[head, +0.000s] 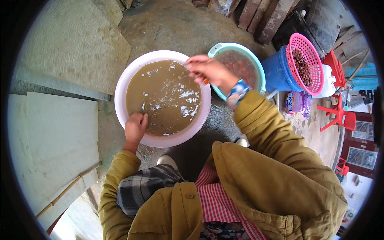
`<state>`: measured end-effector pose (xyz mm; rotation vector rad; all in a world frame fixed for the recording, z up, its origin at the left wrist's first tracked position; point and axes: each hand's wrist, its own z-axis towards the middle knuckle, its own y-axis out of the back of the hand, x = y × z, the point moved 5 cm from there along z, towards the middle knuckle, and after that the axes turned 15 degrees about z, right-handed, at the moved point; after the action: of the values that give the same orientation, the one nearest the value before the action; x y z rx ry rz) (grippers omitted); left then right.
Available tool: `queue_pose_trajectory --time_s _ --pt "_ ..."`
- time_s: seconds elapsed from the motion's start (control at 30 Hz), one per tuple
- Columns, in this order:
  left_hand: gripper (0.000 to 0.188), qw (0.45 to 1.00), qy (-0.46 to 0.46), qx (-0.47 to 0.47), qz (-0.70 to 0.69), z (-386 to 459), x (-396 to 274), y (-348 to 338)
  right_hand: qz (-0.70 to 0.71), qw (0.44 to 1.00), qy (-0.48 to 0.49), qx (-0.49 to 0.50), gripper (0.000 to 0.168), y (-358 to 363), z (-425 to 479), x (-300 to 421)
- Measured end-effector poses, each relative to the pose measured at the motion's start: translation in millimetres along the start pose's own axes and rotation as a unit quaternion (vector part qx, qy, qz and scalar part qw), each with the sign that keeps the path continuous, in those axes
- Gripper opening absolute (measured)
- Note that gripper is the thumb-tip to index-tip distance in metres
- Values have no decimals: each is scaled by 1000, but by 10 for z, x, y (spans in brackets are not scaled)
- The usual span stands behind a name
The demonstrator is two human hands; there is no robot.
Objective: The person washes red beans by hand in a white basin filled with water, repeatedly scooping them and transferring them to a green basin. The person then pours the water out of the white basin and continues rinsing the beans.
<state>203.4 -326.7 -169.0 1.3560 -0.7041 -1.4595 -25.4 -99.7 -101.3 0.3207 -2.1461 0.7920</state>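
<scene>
A large pale pink basin (pixel 162 143) of cloudy brown water stands on the ground before me. My left hand (pixel 136 127) is at its near left rim, fingers curled over the water; whether they hold anything is hidden. Blurred by motion, my right hand (pixel 207 70) is above the basin's right rim, with a small orange-brown piece (pixel 205 81) at its fingers. Just right of the basin, a mint-green tub (pixel 262 75) holds many reddish-brown pieces (pixel 238 64) in water, partly covered by my right hand and wrist.
A pink plastic colander (pixel 313 64) with dark red-brown pieces rests on a blue bucket (pixel 277 70). Nearby are a white jug (pixel 328 81), a purple packet (pixel 298 103) and a red plastic stool (pixel 348 120). Pale boards (pixel 63 129) lie left; wooden beams (pixel 264 24) lie at the back.
</scene>
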Motion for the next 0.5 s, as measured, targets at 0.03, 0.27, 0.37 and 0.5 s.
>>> queue_pose_trajectory --time_s 0.03,0.27,0.37,0.5 --pt "29 1000 0 5 8 -6 -2 -4 -27 998 0 -52 21 201 -38 167" --pt "28 1000 11 14 -13 4 -3 13 -169 973 -90 -127 40 1206 -583 1006" --pt "29 1000 8 7 -14 8 -21 37 -247 932 -77 -254 49 1456 -729 1138" --pt "28 1000 9 18 -10 9 -25 40 -227 945 -31 -235 44 1429 -605 1217"
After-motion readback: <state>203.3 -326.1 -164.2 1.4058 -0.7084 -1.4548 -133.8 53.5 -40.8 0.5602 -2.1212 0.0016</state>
